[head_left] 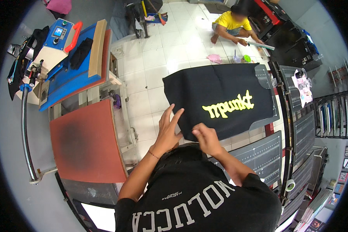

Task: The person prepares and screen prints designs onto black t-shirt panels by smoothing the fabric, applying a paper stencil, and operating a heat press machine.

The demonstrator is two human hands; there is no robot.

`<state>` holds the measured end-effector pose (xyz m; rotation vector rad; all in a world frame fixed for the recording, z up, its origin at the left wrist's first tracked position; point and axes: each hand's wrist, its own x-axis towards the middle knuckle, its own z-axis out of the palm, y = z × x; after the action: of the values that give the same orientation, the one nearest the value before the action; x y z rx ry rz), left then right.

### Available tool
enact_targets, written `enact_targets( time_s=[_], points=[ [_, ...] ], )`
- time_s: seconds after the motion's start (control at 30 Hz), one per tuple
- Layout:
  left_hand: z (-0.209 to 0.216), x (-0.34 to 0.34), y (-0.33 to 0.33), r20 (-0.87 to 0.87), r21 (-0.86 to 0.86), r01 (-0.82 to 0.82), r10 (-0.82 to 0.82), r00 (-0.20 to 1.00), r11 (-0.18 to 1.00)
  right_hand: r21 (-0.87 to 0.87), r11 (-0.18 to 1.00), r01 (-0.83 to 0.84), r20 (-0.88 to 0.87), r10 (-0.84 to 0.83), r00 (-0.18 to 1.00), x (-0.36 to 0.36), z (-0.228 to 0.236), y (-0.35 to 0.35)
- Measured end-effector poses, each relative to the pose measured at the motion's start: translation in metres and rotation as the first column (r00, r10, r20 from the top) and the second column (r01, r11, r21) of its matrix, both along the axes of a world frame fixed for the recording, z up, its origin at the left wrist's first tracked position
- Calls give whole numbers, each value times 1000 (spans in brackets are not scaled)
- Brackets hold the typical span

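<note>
A black T-shirt panel [197, 89] with bright yellow lettering lies spread over a dark ruled board [263, 79] in front of me. My left hand [167, 130] is at the panel's near left edge, its fingers spread and the fingertips against the cloth. At the near corner my right hand [207, 140] is closed, its bent fingers and thumb pinching the cloth edge. Most of the board is hidden under the panel.
A blue heat press [62, 36] with a red handle stands at left, above a reddish-brown board [85, 143]. More ruled boards [259, 154] line a dark rail at right. Beyond, a person in yellow [234, 25] squats on the tiles, holding a long bar [262, 45].
</note>
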<state>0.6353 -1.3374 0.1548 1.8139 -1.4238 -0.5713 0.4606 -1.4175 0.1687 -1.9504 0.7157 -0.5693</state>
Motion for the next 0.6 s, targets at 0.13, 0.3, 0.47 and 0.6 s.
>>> enact_targets(
  time_s=[0.13, 0.3, 0.47, 0.6],
  points=[
    [-17, 35, -27, 172, -250, 78, -35, 984, 965, -302, 926, -225, 155, 281, 947, 34, 69, -18],
    [-24, 71, -30, 83, -286, -95, 123, 989, 954, -353, 888, -295, 315, 410, 856, 52, 150, -30],
    [-110, 110, 12, -313, -322, -299, 197, 929, 899, -390, 818, -424, 450, 571, 687, 79, 232, -8],
    [7, 82, 84, -311, -159, -524, 462, 831, 837, -893, 234, 384, 442, 301, 845, 60, 268, -100]
  ],
)
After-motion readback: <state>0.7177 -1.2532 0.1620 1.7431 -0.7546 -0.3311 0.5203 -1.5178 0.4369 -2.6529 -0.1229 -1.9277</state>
